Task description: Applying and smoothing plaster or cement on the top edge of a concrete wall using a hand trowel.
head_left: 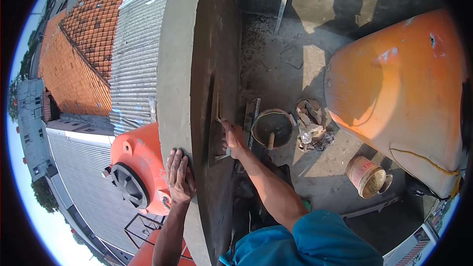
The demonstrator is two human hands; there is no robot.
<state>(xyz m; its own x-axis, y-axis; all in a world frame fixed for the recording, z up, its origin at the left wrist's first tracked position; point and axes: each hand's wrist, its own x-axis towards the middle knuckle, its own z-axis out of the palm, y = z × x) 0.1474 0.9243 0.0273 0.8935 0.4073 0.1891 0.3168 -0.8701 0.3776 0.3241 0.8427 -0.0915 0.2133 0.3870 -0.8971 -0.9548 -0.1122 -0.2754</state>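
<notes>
Right hand [232, 140] grasps 1 trowel [217, 133]; left hand [178, 175], fingers released, rests on 1 wall [177, 69].

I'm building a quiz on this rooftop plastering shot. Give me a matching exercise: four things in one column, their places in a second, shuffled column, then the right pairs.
Things:
1. left hand
2. right hand
3. round pan
4. paint bucket

Places:
A. on the floor below the big orange tank
B. flat on top of the wall
C. gripping the trowel against the wall's face
D. on the floor beside the crumpled bag

Pairs: 1-B, 2-C, 3-D, 4-A
</notes>
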